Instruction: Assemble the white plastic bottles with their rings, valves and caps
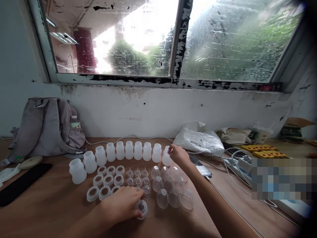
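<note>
Nearest the camera, the left hand (121,203) is curling almost closed, thumb and fingertips pinching one ring (142,210) low over the worktop (168,224); I am guessing the thumb is steadying its side. Something clear, probably a teat, is showing inside it. Scanning from the far left, I am seeing frosted white bottles (129,151) standing in a curved row at the back, mouths up and open, presumably spread that way for reach. In front of them, milky rings (108,183) are lying flat in rows; next, clear teats (138,181) are standing tips up, and then clear caps (168,183) are sitting domes up. Each kind is occupying its own cluster, likely for easy picking. At the row's right end, the right hand (178,154) is touching the end bottle (165,157) near its rim, fingers bent close together; whether they are gripping, I cannot tell.
</note>
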`<state>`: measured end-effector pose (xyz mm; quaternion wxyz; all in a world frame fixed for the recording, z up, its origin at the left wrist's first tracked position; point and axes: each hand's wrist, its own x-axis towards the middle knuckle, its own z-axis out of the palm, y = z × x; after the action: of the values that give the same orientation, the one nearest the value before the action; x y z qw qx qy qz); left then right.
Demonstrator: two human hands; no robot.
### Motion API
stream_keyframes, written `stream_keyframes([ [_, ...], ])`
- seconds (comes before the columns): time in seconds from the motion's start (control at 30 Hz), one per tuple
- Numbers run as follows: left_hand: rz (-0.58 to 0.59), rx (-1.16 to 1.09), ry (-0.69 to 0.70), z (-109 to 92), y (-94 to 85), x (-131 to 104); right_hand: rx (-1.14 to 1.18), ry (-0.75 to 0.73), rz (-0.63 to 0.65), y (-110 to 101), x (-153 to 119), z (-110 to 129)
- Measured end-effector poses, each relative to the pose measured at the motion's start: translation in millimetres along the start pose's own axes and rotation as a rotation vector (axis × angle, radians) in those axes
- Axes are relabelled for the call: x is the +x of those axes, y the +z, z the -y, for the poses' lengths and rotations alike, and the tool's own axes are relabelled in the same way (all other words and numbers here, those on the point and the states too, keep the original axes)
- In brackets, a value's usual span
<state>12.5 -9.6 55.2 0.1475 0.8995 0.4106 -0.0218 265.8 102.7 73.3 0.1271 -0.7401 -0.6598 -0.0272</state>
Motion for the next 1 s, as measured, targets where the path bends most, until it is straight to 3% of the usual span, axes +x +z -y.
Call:
stream_keyframes([
  [0.27,-0.037,0.048,0.032,-5,-4.0,-3,0.031,-0.024,-0.014,5,1,-1],
  [0.53,-0.177,0.058,0.058,-2,-14.2,-6,0.062,-0.039,-0.017,2,-1,-1],
  [0.77,-0.318,0.055,0.000,-9,-36.3,-10,0.193,0.004,-0.178,-16,-10,13],
  [0.9,-0.404,0.031,-0.016,-4,-43.1,-11,0.377,-0.166,-0.290,-36,-34,38],
  [1.0,-0.451,0.014,-0.023,1,-47.6,-13,0.596,-0.439,-0.071,-51,-62,58],
])
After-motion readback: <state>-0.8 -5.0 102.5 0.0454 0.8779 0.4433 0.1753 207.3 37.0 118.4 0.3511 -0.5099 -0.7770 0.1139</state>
